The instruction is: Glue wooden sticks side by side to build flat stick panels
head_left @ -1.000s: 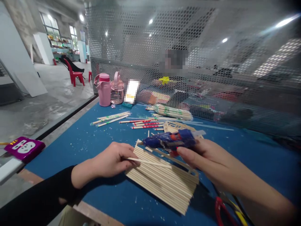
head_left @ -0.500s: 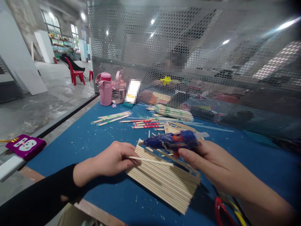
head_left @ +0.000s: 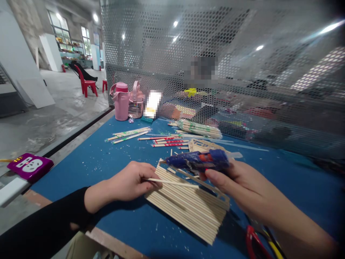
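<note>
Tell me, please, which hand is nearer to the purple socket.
Left: the left hand is to the right of the purple socket; the right hand is farther right, holding the blue glue gun.

No legible lettering or numbers; markings on red-printed wrappers (head_left: pixel 172 144) and green-printed wrappers (head_left: pixel 199 129) too small to read.

A single head-worn camera faces forward and down from behind and above the left hand (head_left: pixel 134 182) and right hand (head_left: pixel 234 181), both at close range. Beyond the hands, the view spans the worktop (head_left: pixel 90 162) to the perforated screen (head_left: pixel 156 50).
</note>
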Available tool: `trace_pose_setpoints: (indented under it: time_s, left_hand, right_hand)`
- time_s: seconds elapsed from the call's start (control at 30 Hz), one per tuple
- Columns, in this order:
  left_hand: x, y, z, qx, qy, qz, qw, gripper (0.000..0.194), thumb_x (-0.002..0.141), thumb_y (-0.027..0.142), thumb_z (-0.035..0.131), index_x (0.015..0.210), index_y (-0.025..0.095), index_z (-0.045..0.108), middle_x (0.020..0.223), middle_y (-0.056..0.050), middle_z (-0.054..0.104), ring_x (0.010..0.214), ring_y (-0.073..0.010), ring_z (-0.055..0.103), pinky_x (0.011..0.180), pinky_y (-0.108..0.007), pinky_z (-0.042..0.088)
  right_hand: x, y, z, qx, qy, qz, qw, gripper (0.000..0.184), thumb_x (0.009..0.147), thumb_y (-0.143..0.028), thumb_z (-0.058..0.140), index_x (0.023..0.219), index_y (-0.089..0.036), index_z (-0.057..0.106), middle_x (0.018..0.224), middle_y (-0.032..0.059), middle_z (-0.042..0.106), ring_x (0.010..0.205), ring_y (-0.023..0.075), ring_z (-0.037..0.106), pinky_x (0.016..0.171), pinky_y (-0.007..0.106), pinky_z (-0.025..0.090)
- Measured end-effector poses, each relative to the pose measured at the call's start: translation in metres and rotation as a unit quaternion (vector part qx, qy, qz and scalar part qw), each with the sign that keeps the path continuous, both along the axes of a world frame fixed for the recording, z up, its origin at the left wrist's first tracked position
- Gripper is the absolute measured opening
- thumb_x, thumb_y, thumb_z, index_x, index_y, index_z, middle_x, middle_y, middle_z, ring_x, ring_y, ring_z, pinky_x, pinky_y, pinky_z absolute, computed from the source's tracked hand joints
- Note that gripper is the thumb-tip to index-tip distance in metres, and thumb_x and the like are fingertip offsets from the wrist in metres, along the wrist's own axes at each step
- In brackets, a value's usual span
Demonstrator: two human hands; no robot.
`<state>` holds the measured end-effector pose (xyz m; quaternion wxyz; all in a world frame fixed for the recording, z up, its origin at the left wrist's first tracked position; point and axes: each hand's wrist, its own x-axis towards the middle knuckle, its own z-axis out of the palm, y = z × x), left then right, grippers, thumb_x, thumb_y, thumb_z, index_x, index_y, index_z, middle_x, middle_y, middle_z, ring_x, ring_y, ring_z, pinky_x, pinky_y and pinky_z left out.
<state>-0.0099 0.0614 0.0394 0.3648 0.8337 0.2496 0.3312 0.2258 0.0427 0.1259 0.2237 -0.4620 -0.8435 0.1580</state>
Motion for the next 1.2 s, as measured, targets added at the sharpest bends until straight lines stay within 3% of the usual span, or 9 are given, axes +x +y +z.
trace_pose_setpoints:
  time_s: [0.2, 0.37, 0.43, 0.53, 0.67, 0.8, 0.9, 1.0, 1.2]
  left_hand:
    - [0.001, 0.001, 0.002, -0.021, -0.005, 0.000, 1.000, 0.018, 0.078, 0.013, 0.051, 0.080, 0.014, 0.068, 0.076, -0.003, 0.064, 0.071, -0.0099, 0.058, 0.066, -0.018, 0.043]
    - [0.004, -0.001, 0.000, -0.154, -0.012, 0.026, 0.988, 0.014, 0.073, 0.013, 0.055, 0.077, 0.013, 0.068, 0.072, -0.002, 0.064, 0.065, -0.0109, 0.056, 0.061, -0.020, 0.041]
    - [0.007, -0.002, -0.001, -0.229, -0.028, 0.038, 0.972, 0.011, 0.072, 0.019, 0.058, 0.074, 0.013, 0.067, 0.066, 0.000, 0.061, 0.060, -0.0097, 0.052, 0.059, -0.021, 0.039]
    - [0.009, -0.003, -0.003, -0.321, -0.051, 0.051, 0.944, 0.014, 0.069, 0.026, 0.063, 0.073, 0.012, 0.065, 0.059, 0.002, 0.055, 0.055, -0.0077, 0.043, 0.056, -0.021, 0.034]
    - [0.012, -0.003, -0.006, -0.378, -0.045, 0.038, 0.924, 0.021, 0.065, 0.032, 0.067, 0.072, 0.012, 0.063, 0.055, 0.004, 0.048, 0.052, -0.0068, 0.036, 0.053, -0.021, 0.028]
    - [0.014, -0.004, -0.009, -0.381, -0.021, 0.022, 0.924, 0.023, 0.066, 0.034, 0.066, 0.073, 0.013, 0.061, 0.056, 0.005, 0.045, 0.053, -0.0070, 0.034, 0.053, -0.021, 0.025]
    - [0.014, -0.004, -0.011, -0.376, -0.003, 0.021, 0.926, 0.026, 0.068, 0.036, 0.064, 0.078, 0.012, 0.060, 0.058, 0.005, 0.043, 0.055, -0.0074, 0.033, 0.053, -0.021, 0.025]
    - [0.014, -0.005, -0.011, -0.383, 0.006, 0.010, 0.924, 0.031, 0.069, 0.039, 0.064, 0.083, 0.013, 0.058, 0.062, 0.004, 0.045, 0.057, -0.0079, 0.036, 0.055, -0.021, 0.027]
    - [0.010, -0.008, -0.002, -0.367, 0.027, 0.038, 0.929, 0.039, 0.083, 0.050, 0.035, 0.068, 0.017, 0.050, 0.052, 0.007, 0.031, 0.046, -0.0080, 0.025, 0.043, -0.021, 0.022]
  right_hand:
    - [0.018, 0.005, -0.003, 0.016, 0.013, -0.092, 0.996, 0.049, 0.079, -0.060, 0.039, 0.066, -0.019, 0.061, 0.050, 0.0022, 0.052, 0.053, 0.0164, 0.052, 0.050, 0.028, 0.043]
    - [0.056, 0.027, -0.014, 0.066, 0.030, -0.222, 0.972, 0.055, 0.077, -0.063, 0.034, 0.044, -0.021, 0.047, 0.050, 0.0052, 0.051, 0.051, 0.0156, 0.049, 0.049, 0.028, 0.039]
    - [0.072, 0.034, -0.020, 0.079, 0.030, -0.270, 0.959, 0.042, 0.080, -0.051, 0.036, 0.055, -0.020, 0.050, 0.052, 0.0042, 0.052, 0.051, 0.0157, 0.050, 0.048, 0.027, 0.039]
    - [0.091, 0.038, -0.033, 0.089, -0.064, -0.326, 0.939, 0.025, 0.082, -0.032, 0.038, 0.094, -0.015, 0.051, 0.066, 0.0082, 0.062, 0.060, 0.0200, 0.057, 0.053, 0.027, 0.041]
    - [0.103, 0.038, -0.057, 0.100, -0.263, -0.303, 0.911, 0.033, 0.083, -0.026, 0.037, 0.110, -0.010, 0.047, 0.080, 0.0145, 0.068, 0.067, 0.0250, 0.062, 0.065, 0.033, 0.042]
    - [0.108, 0.044, -0.077, 0.118, -0.334, -0.276, 0.894, 0.032, 0.083, -0.023, 0.036, 0.109, -0.012, 0.050, 0.098, 0.0168, 0.067, 0.079, 0.0278, 0.063, 0.072, 0.039, 0.039]
    - [0.113, 0.050, -0.085, 0.098, -0.320, -0.270, 0.903, 0.034, 0.083, -0.024, 0.038, 0.113, -0.014, 0.050, 0.111, 0.0160, 0.063, 0.097, 0.0300, 0.059, 0.075, 0.043, 0.040]
    - [0.118, 0.052, -0.086, 0.081, -0.304, -0.272, 0.910, 0.032, 0.084, -0.027, 0.039, 0.111, -0.017, 0.054, 0.113, 0.0123, 0.063, 0.100, 0.0288, 0.058, 0.077, 0.043, 0.042]
    - [0.108, 0.035, -0.065, 0.129, -0.239, -0.285, 0.919, 0.039, 0.087, -0.031, 0.033, 0.114, -0.014, 0.055, 0.117, 0.0139, 0.060, 0.105, 0.0283, 0.056, 0.082, 0.044, 0.045]
